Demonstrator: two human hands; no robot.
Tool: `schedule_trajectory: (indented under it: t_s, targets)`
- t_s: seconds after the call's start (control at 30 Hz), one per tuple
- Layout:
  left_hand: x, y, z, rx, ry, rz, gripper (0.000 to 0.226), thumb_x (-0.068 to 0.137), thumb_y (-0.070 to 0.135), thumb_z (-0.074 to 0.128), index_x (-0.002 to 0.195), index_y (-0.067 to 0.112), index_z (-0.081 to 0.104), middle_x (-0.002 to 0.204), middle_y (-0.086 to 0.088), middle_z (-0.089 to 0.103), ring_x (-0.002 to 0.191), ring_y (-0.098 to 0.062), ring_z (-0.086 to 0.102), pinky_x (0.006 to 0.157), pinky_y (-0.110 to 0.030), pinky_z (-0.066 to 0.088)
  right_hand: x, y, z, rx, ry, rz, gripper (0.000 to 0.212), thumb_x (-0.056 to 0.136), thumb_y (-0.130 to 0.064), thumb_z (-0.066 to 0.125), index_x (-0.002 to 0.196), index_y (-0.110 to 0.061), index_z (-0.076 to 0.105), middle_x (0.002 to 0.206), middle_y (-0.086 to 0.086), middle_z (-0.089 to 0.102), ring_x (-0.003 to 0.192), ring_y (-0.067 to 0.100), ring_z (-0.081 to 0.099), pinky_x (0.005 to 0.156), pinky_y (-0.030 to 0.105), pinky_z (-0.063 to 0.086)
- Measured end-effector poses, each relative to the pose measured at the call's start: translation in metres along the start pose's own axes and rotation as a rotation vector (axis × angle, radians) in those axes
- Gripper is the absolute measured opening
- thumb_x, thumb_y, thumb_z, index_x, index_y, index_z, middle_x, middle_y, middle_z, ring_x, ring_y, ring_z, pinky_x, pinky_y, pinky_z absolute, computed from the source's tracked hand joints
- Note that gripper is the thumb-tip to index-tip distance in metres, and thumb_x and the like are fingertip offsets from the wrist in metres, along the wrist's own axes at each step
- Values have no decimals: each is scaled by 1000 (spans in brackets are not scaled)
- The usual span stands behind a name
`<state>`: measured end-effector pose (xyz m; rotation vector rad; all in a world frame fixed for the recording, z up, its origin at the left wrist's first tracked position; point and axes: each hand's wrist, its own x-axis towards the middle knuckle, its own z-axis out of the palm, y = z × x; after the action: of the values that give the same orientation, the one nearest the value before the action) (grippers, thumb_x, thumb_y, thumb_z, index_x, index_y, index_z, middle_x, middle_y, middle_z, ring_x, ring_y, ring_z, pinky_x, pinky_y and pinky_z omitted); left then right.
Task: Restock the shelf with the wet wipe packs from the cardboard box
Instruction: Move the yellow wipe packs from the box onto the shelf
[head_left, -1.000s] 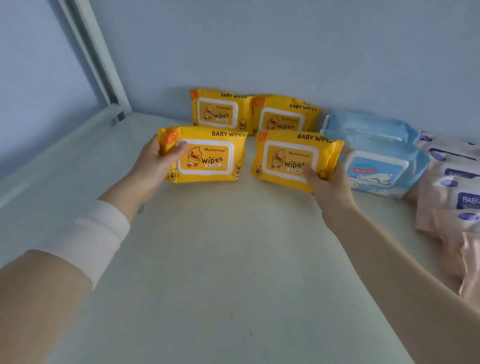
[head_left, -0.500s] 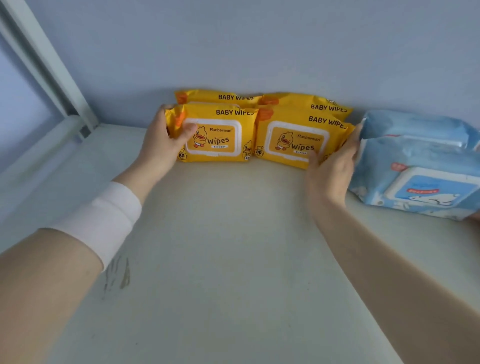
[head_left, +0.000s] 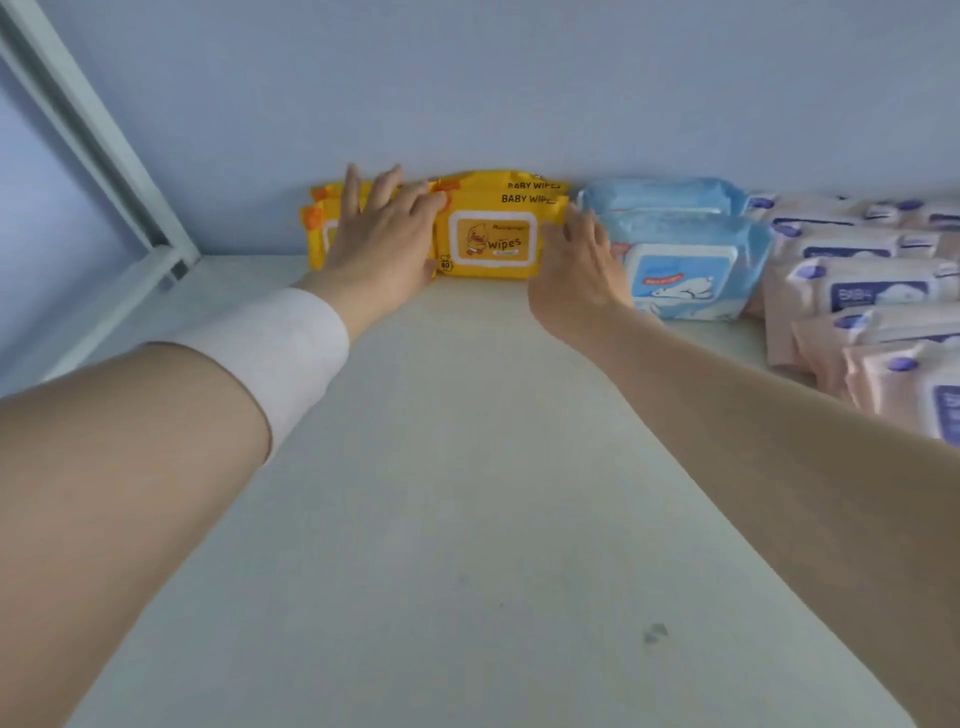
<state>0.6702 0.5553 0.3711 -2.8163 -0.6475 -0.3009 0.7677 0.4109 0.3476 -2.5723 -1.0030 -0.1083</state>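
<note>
Two yellow wet wipe packs stand side by side at the back of the white shelf (head_left: 467, 493), each in front of another yellow pack against the wall. My left hand (head_left: 382, 234) lies flat with straight fingers on the front of the left yellow pack (head_left: 318, 236), covering most of it. The right yellow pack (head_left: 493, 239) shows its duck label. My right hand (head_left: 576, 270) touches that pack's right edge, with its fingers between the pack and the blue packs. The cardboard box is out of view.
Blue wipe packs (head_left: 685, 260) stand right of the yellow ones. Several pink packs (head_left: 857, 291) fill the shelf's right side. A white shelf post (head_left: 98, 150) rises at the left. The blue wall (head_left: 519, 88) closes the back.
Both yellow packs moved back against the rear packs. My left hand let go of its grip and now lies flat on the left pack's face. The view shifted to show the pink packs.
</note>
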Motion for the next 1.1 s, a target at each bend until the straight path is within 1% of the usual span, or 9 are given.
schedule_trajectory:
  t_s: [0.07, 0.23, 0.43, 0.6, 0.7, 0.8, 0.9, 0.97, 1.1]
  targets:
    - [-5, 53, -38, 47, -36, 78, 56, 91, 27, 53, 141, 13, 34, 148, -10, 36, 142, -28, 20, 116, -52, 3, -25, 36, -52, 34, -25, 31, 42, 94, -17, 44, 135, -11, 42, 144, 11, 35, 135, 29, 32, 105, 39, 33]
    - [-18, 234, -124, 160, -60, 303, 47, 90, 33, 50, 130, 8, 45, 134, -18, 49, 128, -35, 38, 107, -45, 25, -133, 184, -182, -233, -9, 93, 45, 92, -25, 46, 136, -14, 42, 139, 15, 43, 130, 32, 40, 104, 38, 34]
    - [-64, 511, -200, 70, -39, 671, 41, 90, 36, 49, 123, 12, 51, 127, -17, 55, 117, -36, 51, 93, -40, 40, -329, 395, -293, -487, -78, 551, 54, 95, -32, 46, 144, -15, 32, 145, 15, 37, 135, 33, 33, 108, 40, 29]
    - [-128, 701, -230, 6, -68, 926, 51, 92, 41, 45, 137, 18, 43, 140, -13, 47, 127, -34, 44, 103, -42, 35, -465, 517, -337, -501, -128, 855, 52, 94, -30, 45, 142, -14, 33, 145, 16, 36, 133, 35, 35, 107, 45, 34]
    - [-165, 790, -225, -47, -126, 1052, 51, 91, 44, 47, 136, 19, 43, 138, -12, 48, 124, -35, 46, 101, -43, 37, -529, 577, -339, -447, -153, 979, 50, 94, -28, 46, 142, -14, 36, 142, 16, 40, 131, 33, 37, 106, 42, 35]
    - [-197, 869, -200, -62, -188, 1202, 43, 93, 41, 46, 126, 15, 50, 128, -12, 56, 112, -34, 53, 90, -41, 42, -581, 639, -323, -386, -227, 1093, 49, 94, -31, 47, 140, -13, 38, 139, 15, 43, 130, 34, 38, 106, 44, 33]
    - [-221, 948, -151, -3, -286, 1299, 43, 94, 41, 44, 128, 15, 47, 129, -11, 55, 115, -31, 52, 90, -38, 41, -627, 706, -289, -312, -304, 1191, 52, 94, -35, 46, 140, -13, 37, 136, 16, 44, 129, 36, 38, 105, 47, 35]
    - [-235, 999, -105, -10, -415, 1320, 44, 95, 40, 43, 130, 14, 45, 130, -10, 55, 117, -31, 52, 89, -39, 41, -656, 744, -253, -239, -365, 1243, 52, 94, -37, 45, 140, -13, 36, 137, 14, 45, 128, 34, 39, 104, 45, 35]
    - [-272, 1067, 1, -51, -821, 1219, 52, 94, 41, 46, 138, 15, 38, 137, -11, 48, 124, -31, 47, 99, -42, 42, -704, 788, -156, 47, -547, 1349, 58, 93, -42, 47, 141, -13, 33, 139, 13, 45, 129, 31, 40, 105, 42, 36]
